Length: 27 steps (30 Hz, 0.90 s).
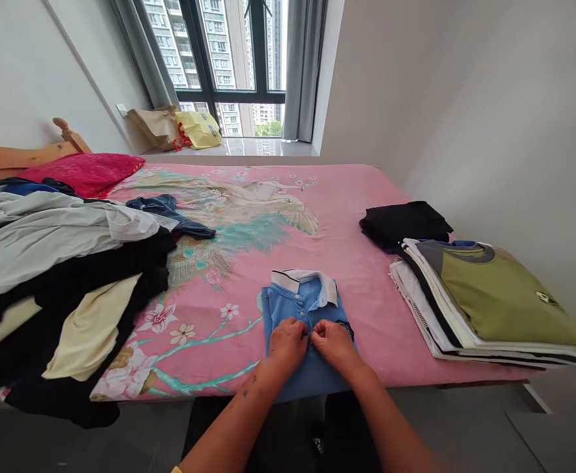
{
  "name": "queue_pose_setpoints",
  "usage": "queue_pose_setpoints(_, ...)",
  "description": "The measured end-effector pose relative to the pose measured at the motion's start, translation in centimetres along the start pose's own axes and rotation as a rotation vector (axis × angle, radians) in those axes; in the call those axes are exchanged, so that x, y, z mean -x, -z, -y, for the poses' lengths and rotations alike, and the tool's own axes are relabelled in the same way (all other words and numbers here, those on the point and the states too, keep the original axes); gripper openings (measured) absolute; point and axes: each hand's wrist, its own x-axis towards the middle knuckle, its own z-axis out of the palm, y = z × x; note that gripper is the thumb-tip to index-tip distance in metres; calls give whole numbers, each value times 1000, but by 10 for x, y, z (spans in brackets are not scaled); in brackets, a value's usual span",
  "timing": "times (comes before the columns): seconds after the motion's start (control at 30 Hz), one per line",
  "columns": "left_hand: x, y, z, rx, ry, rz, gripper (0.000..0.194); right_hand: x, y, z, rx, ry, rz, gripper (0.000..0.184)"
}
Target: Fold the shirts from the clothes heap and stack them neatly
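Note:
A blue polo shirt (282, 309) with a white collar edged in dark lies folded at the bed's near edge, its collar away from me. Both hands meet at its front placket, just below the visible buttons. My left hand (289, 338) is closed, thumb and fingertips pinching the placket. Close beside it, my right hand (332, 341) pinches the same strip from the right side. What exactly sits between the fingertips is too small to make out. Part of the shirt's lower half is hidden under my hands and forearms.
Folded shirts are stacked at right, an olive-green shirt (504, 295) on top. Folded black clothing (406, 223) lies behind them. Loose clothes (61, 236) pile up at left, near jeans (169, 213) and a red pillow (85, 172). The pink bedsheet (356, 197) covers the bed.

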Motion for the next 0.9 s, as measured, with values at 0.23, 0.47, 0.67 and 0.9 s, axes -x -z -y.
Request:
queue_pose_setpoints(0.23, -5, -5, -7, -95, 82, -25, 12, -1, -6, -8, -220, -60, 55, 7)
queue_pose_setpoints(0.47, -6, -7, 2, 63, 67, -61, 9, 2, -4, -18, -477, -32, 175, 11)
queue_pose_setpoints(0.67, -7, -11, 8, 134, 22, -92, 10, 1, -2, -23, -565, -27, 234, 15)
queue_pose_setpoints(0.9, -7, -11, 11, 216, 42, -68, 13, 4, -2, -25, -605, 2, 241, 18)
